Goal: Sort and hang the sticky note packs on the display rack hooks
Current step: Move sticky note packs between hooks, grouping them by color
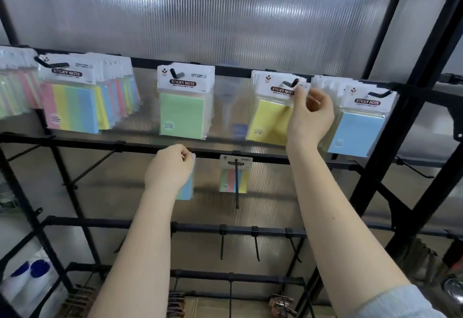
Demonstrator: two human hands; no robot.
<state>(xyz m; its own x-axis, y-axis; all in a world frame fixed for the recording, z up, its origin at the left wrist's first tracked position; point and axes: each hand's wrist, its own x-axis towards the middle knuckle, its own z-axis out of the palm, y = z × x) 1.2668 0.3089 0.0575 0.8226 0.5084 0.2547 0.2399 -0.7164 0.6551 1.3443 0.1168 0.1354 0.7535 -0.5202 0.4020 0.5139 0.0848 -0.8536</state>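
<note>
While my right grip (309, 114) pinches the yellow sticky note pack (271, 114) on its hook (290, 83), my left grip (170, 167) holds a multicolour pack (186, 188) not yet hung.

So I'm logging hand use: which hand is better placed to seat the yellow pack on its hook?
Right. The right hand already pinches the yellow pack at its hook; the left hand holds another pack lower down.

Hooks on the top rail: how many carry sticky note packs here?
5: far-left striped packs, multicolour packs, green pack, yellow pack at the right hand, blue pack. More may hang past the left edge.
</note>
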